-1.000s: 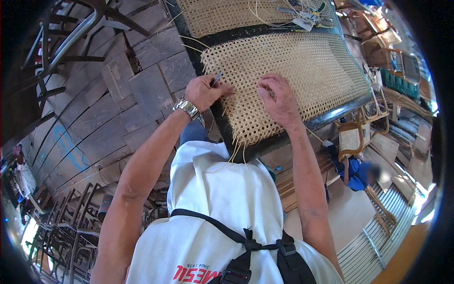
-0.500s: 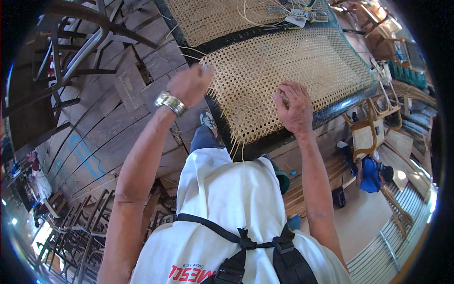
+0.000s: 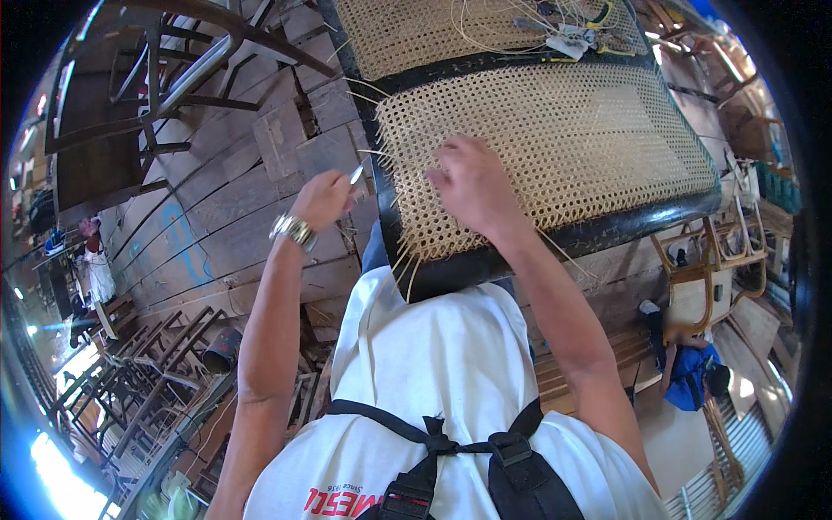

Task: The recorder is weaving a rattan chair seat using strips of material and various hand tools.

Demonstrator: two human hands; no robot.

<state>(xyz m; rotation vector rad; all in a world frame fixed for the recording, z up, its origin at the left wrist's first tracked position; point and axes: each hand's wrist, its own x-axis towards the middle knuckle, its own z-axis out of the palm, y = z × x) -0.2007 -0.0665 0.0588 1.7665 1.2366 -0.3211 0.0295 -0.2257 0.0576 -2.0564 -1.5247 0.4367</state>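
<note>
Weaving cane: left hand (image 3: 322, 198) pinches a thin tool (image 3: 356, 174).
Right hand (image 3: 468, 186) presses flat on the cane panel (image 3: 589, 139), fingertips hard to make out.

bare wooden planks (image 3: 217, 217) left of the black chair frame (image 3: 485, 264) give passing room; loose cane ends (image 3: 403, 273) bristle along its near-left edge; tools (image 3: 563, 39) clutter the far side.

cane panel (image 3: 572, 147), centre to upper right: pale straw, open lattice weave | its frame (image 3: 607, 230): black, worn | loose cane strands (image 3: 407, 264), centre: pale yellow | wristwatch (image 3: 295, 230), centre left: silver metal | shirt (image 3: 425, 364), lower centre: white, red lettering | harness straps (image 3: 433, 442), bottom: black | floor planks (image 3: 217, 217), left: grey-brown, blue marks
</note>
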